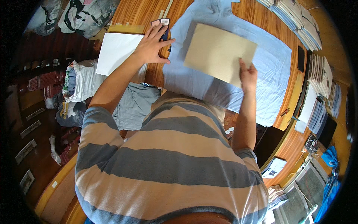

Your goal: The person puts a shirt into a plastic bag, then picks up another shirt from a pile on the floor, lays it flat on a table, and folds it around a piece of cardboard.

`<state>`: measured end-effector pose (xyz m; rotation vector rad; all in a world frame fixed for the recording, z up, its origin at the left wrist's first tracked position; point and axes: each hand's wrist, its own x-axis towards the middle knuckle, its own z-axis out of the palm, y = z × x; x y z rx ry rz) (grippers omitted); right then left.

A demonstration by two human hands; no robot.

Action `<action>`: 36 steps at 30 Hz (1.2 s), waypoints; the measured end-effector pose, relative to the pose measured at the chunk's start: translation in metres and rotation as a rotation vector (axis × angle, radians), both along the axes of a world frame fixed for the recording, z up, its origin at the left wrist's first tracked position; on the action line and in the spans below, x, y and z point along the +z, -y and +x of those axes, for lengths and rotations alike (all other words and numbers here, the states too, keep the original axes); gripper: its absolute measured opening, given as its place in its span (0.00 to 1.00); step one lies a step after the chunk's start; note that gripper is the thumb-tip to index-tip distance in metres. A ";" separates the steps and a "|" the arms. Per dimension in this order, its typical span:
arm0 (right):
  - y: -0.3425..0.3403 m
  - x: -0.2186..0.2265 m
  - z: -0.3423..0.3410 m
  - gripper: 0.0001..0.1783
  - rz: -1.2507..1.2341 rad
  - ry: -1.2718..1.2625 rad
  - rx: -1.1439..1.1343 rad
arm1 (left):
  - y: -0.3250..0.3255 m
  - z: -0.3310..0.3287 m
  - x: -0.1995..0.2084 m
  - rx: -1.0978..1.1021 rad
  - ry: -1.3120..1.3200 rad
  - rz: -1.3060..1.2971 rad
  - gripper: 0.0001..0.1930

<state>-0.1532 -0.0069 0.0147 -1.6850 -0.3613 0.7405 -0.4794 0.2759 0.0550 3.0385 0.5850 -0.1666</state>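
Your right hand (pixel 248 74) pinches the near edge of a tan card (pixel 220 52) lying on a blue cloth (pixel 268 71), while your left hand (pixel 153 46) rests spread flat, half hiding a dark object (pixel 165 35) you cannot identify.

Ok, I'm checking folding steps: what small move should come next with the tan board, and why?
Probably slide the tan board square onto the light blue cloth: the right hand grips its corner with the board angled, while the left hand rests at the cloth's edge.
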 end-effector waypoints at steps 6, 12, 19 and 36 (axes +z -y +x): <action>-0.028 -0.011 -0.044 0.12 -0.068 -0.083 0.089 | -0.013 -0.005 -0.009 -0.042 0.086 -0.013 0.53; -0.040 -0.012 -0.054 0.13 -0.075 -0.091 0.091 | -0.017 -0.002 -0.016 -0.053 0.064 0.016 0.54; -0.040 -0.021 -0.062 0.17 -0.077 -0.034 0.081 | -0.014 0.001 -0.026 -0.052 0.147 -0.051 0.53; 0.278 -0.065 -0.075 0.25 -0.170 -0.637 -0.259 | 0.001 0.011 -0.022 0.011 0.035 -0.003 0.58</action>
